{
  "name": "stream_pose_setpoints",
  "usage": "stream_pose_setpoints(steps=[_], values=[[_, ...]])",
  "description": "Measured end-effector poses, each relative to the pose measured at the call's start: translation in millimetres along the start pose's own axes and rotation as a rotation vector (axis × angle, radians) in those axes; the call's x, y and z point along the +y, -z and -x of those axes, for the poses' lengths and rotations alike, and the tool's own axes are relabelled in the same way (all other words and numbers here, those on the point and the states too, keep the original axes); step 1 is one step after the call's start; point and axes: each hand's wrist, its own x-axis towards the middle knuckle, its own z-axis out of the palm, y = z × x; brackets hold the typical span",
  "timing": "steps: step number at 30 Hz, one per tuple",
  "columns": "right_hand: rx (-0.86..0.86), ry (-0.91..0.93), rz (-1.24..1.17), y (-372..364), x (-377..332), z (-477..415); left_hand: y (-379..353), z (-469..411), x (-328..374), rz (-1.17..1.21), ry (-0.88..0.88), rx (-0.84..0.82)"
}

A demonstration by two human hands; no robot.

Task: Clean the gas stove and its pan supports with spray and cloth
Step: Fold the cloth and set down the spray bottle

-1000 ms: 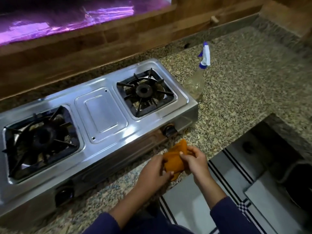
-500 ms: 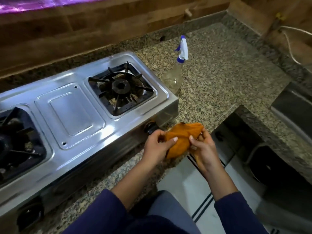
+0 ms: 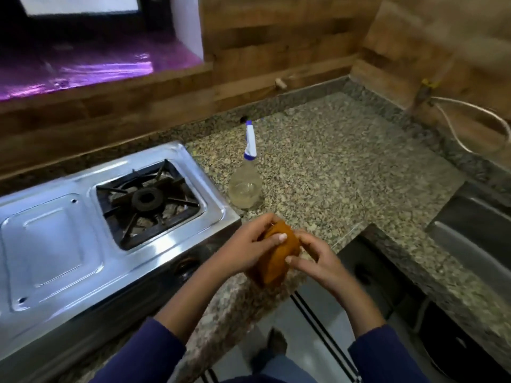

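Note:
A steel gas stove lies on the granite counter at the left. Its right burner carries a black pan support; the left burner is out of frame. A clear spray bottle with a white and blue nozzle stands just right of the stove. Both my hands hold a bunched orange cloth above the counter's front edge, near the stove's right front corner. My left hand grips it from the left with the thumb on top. My right hand grips its right side.
Granite counter stretches right to a corner with wood-panel walls. A steel sink sits at the far right. A white hose loops on the right wall. Tiled floor with striped lines shows below the counter edge.
The view has swung right and up, so the stove's left burner left the frame. Both hands kept the cloth and bunched it tighter, lifting it slightly toward the spray bottle.

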Motion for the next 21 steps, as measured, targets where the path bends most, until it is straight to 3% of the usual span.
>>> stream_pose_setpoints(steps=[5, 11, 14, 17, 19, 21], values=[[-0.154, -0.002, -0.064, 61, 4, -41, -13, -58, -1, 0.154, 0.166, 0.099], [-0.215, -0.040, -0.082, 103, 8, -74, -43, -79, -2, 0.303, 0.329, 0.371], [-0.303, -0.015, -0.095, 107, 6, -84, -41, -69, 1, 0.303, 0.428, 0.299], [-0.334, 0.018, -0.265, 102, -1, -95, -32, -56, -4, 0.392, 0.489, 0.173], [-0.328, -0.033, -0.418, 96, -5, -105, -32, -50, -12, 0.583, 0.464, 0.248], [-0.312, -0.069, -0.492, 89, -4, -115, -38, -49, -19, 0.956, 0.357, 0.440]])
